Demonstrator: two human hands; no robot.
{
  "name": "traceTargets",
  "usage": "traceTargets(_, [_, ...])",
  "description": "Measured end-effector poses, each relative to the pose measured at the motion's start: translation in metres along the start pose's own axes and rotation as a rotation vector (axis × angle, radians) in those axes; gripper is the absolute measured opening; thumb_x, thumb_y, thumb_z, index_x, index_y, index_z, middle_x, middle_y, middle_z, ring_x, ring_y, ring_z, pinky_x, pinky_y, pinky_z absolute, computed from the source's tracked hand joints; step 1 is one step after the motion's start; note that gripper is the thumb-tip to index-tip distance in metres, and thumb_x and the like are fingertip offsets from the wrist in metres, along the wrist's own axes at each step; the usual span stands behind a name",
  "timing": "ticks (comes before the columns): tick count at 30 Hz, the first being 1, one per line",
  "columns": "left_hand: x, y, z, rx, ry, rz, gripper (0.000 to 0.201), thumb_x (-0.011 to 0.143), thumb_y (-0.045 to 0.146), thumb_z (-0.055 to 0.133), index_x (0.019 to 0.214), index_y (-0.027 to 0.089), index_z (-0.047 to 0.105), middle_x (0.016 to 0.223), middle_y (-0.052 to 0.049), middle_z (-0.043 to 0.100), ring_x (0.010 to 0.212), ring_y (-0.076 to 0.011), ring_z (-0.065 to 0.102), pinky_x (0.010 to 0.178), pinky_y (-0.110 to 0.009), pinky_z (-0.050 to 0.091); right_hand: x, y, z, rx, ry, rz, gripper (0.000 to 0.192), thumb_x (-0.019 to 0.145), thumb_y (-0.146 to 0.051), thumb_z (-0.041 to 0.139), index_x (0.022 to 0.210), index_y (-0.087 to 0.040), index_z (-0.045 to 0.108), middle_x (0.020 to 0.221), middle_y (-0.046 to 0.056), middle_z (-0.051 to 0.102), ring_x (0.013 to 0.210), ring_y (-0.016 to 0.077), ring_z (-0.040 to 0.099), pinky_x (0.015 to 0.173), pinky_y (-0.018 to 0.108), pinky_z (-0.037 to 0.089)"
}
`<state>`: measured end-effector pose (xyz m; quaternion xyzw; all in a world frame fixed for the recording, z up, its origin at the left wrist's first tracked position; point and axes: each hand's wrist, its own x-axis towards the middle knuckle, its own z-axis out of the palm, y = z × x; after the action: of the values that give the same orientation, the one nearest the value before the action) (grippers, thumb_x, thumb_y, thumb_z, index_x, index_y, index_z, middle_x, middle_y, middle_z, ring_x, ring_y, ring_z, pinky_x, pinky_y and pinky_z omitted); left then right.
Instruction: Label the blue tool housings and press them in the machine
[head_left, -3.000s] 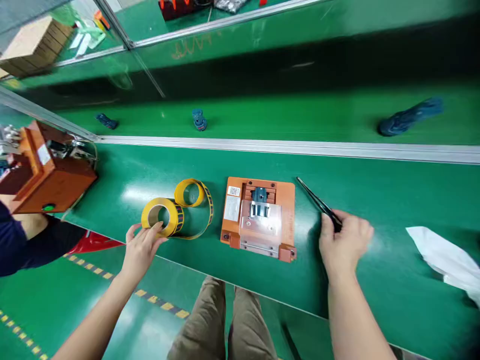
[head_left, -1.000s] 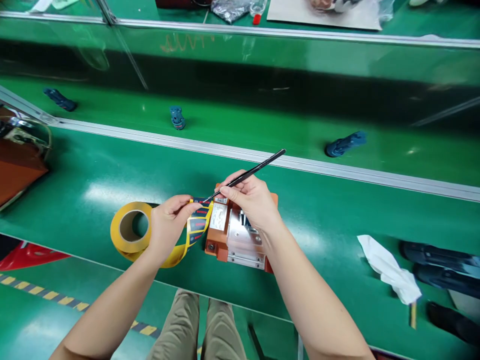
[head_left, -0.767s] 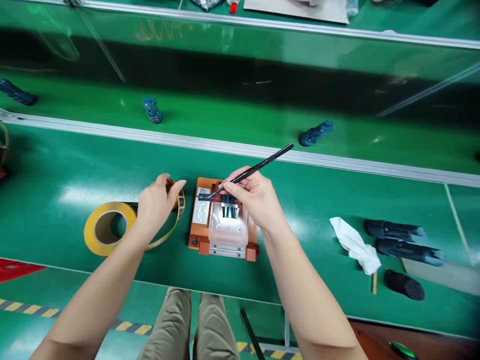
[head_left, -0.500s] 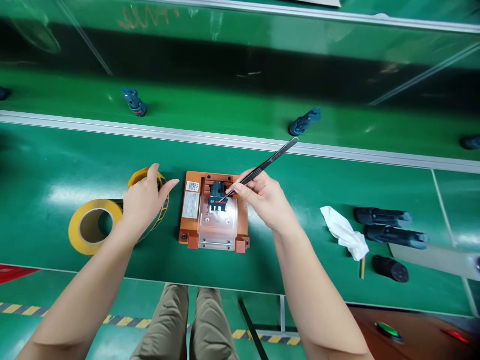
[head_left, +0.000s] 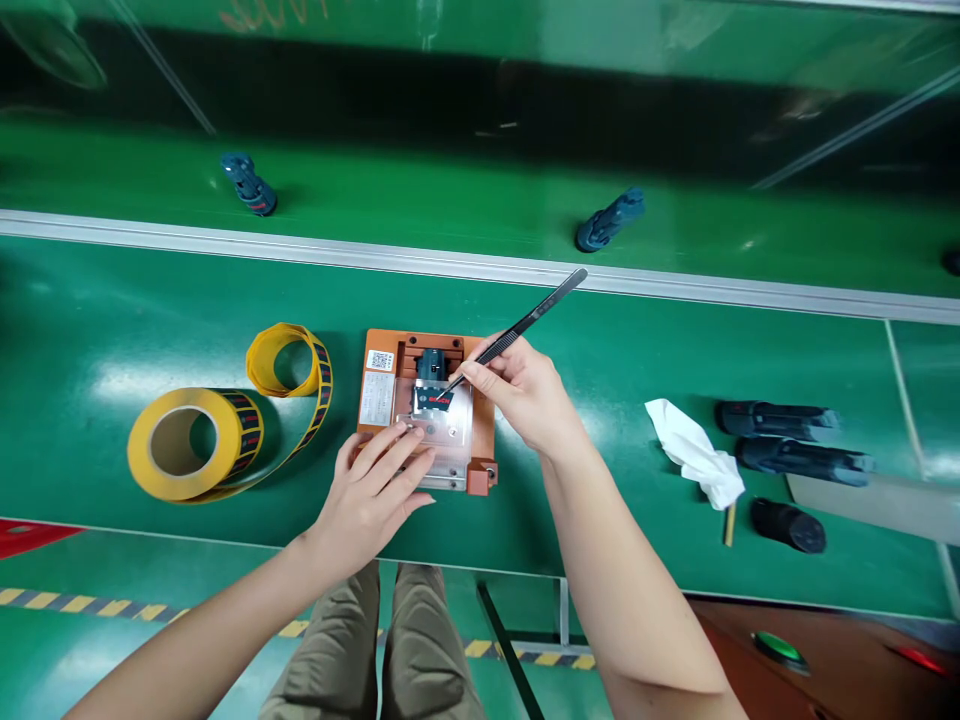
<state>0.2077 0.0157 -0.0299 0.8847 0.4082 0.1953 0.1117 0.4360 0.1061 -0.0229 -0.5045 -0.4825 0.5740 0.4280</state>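
My right hand [head_left: 521,390] grips a pair of dark metal tweezers [head_left: 534,314], slanting down to the left. Their tip meets a dark label [head_left: 433,398] with red lettering. The label lies over a clear plate on an orange-brown fixture [head_left: 482,440]. Behind it, a dark blue tool housing [head_left: 430,364] sits in the fixture. My left hand [head_left: 375,490] rests with fingers stretched out on the near left part of the clear plate [head_left: 450,455]. Whether the label is stuck to the housing I cannot tell.
Left on the green bench stands a yellow label roll [head_left: 184,445], its strip curving to a smaller coil [head_left: 281,360]. At right lie a white tissue [head_left: 696,455], two dark housings [head_left: 780,420] and a black cylinder [head_left: 787,525]. Blue tool bodies [head_left: 611,220] stand beyond the metal rail [head_left: 480,262].
My left hand has moved from the yellow coil, right and toward me, onto the clear plate. My right hand keeps the tweezers at the label. The view has shifted slightly.
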Motion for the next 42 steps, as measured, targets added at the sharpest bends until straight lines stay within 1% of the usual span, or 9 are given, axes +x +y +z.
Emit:
traceTargets(12, [0.002, -0.002, -0.003, 0.036, -0.04, -0.003, 0.039, 0.093, 0.029, 0.062, 0.132, 0.023, 0.06, 0.136, -0.01, 0.065, 0.129, -0.027, 0.057, 0.107, -0.046, 0.031, -0.002, 0.002, 0.001, 0.003, 0.006, 0.006, 0.028, 0.084, -0.045, 0.073, 0.093, -0.023, 0.058, 0.084, 0.001, 0.075, 0.078, 0.0188, 0.071, 0.071, 0.032, 0.054])
traceTargets(19, [0.026, -0.005, -0.016, 0.144, -0.224, 0.019, 0.057, 0.09, 0.037, 0.066, 0.143, 0.02, 0.052, 0.149, -0.009, 0.053, 0.124, -0.0297, 0.057, 0.092, -0.042, 0.038, -0.001, 0.001, -0.001, -0.077, 0.005, -0.013, 0.026, 0.085, -0.045, 0.072, 0.093, -0.024, 0.059, 0.085, 0.002, 0.073, 0.08, 0.0201, 0.07, 0.073, 0.034, 0.055])
traceTargets(25, [0.041, 0.003, -0.022, 0.2, -0.278, 0.039, 0.06, 0.088, 0.029, 0.066, 0.144, 0.017, 0.05, 0.148, -0.011, 0.054, 0.118, -0.03, 0.058, 0.085, -0.041, 0.04, 0.001, -0.003, 0.001, -0.154, -0.012, -0.009, 0.026, 0.084, -0.044, 0.073, 0.095, -0.023, 0.06, 0.089, 0.003, 0.072, 0.082, 0.0197, 0.069, 0.074, 0.034, 0.055])
traceTargets(28, [0.043, 0.007, -0.022, 0.203, -0.292, 0.043, 0.062, 0.088, 0.031, 0.067, 0.144, 0.013, 0.048, 0.146, -0.014, 0.056, 0.114, -0.0304, 0.059, 0.086, -0.043, 0.04, 0.0, -0.004, 0.001, -0.055, 0.135, -0.085, 0.025, 0.085, -0.04, 0.072, 0.098, -0.024, 0.058, 0.09, 0.002, 0.071, 0.084, 0.0182, 0.069, 0.079, 0.034, 0.056])
traceTargets(32, [0.048, -0.006, -0.014, 0.055, -0.135, -0.121, 0.078, 0.084, 0.052, 0.069, 0.148, 0.018, 0.042, 0.146, -0.016, 0.055, 0.127, -0.037, 0.05, 0.099, -0.05, 0.04, -0.013, 0.002, -0.016, -0.051, 0.451, -0.24, 0.025, 0.091, -0.04, 0.064, 0.11, -0.026, 0.054, 0.096, 0.001, 0.067, 0.092, 0.0181, 0.068, 0.088, 0.037, 0.054])
traceTargets(36, [0.054, -0.022, -0.003, -0.229, -0.033, -0.305, 0.087, 0.083, 0.045, 0.073, 0.153, 0.025, 0.027, 0.143, -0.015, 0.052, 0.13, -0.0324, 0.05, 0.102, -0.049, 0.046, -0.039, 0.029, -0.039, -0.466, 0.575, -0.136, 0.03, 0.096, -0.041, 0.053, 0.121, -0.025, 0.055, 0.101, 0.005, 0.061, 0.086, 0.0198, 0.063, 0.081, 0.04, 0.052])
traceTargets(39, [0.039, -0.016, -0.001, -0.252, 0.224, -0.178, 0.079, 0.078, 0.035, 0.08, 0.145, 0.027, 0.04, 0.134, -0.011, 0.056, 0.121, -0.0271, 0.057, 0.099, -0.045, 0.052, -0.054, 0.06, -0.052, -0.804, 0.513, -0.097, 0.035, 0.097, -0.039, 0.047, 0.124, -0.02, 0.057, 0.097, 0.009, 0.059, 0.087, 0.0238, 0.057, 0.082, 0.044, 0.05])
traceTargets(41, [0.019, -0.003, -0.005, -0.202, 0.455, 0.033, 0.054, 0.075, 0.022, 0.082, 0.124, 0.029, 0.059, 0.127, -0.005, 0.059, 0.111, -0.0215, 0.062, 0.098, -0.042, 0.054, -0.057, 0.08, -0.057, -0.965, 0.473, -0.133, 0.038, 0.097, -0.037, 0.045, 0.126, -0.017, 0.058, 0.094, 0.011, 0.058, 0.091, 0.0266, 0.054, 0.084, 0.045, 0.048])
traceTargets(42, [0.007, 0.003, -0.007, -0.195, 0.495, 0.141, 0.041, 0.075, 0.015, 0.081, 0.111, 0.028, 0.066, 0.122, -0.002, 0.061, 0.106, -0.0184, 0.064, 0.098, -0.04, 0.054, -0.056, 0.088, -0.059, -1.025, 0.469, -0.147, 0.039, 0.098, -0.036, 0.044, 0.127, -0.016, 0.059, 0.093, 0.011, 0.058, 0.092, 0.0274, 0.053, 0.085, 0.046, 0.047])
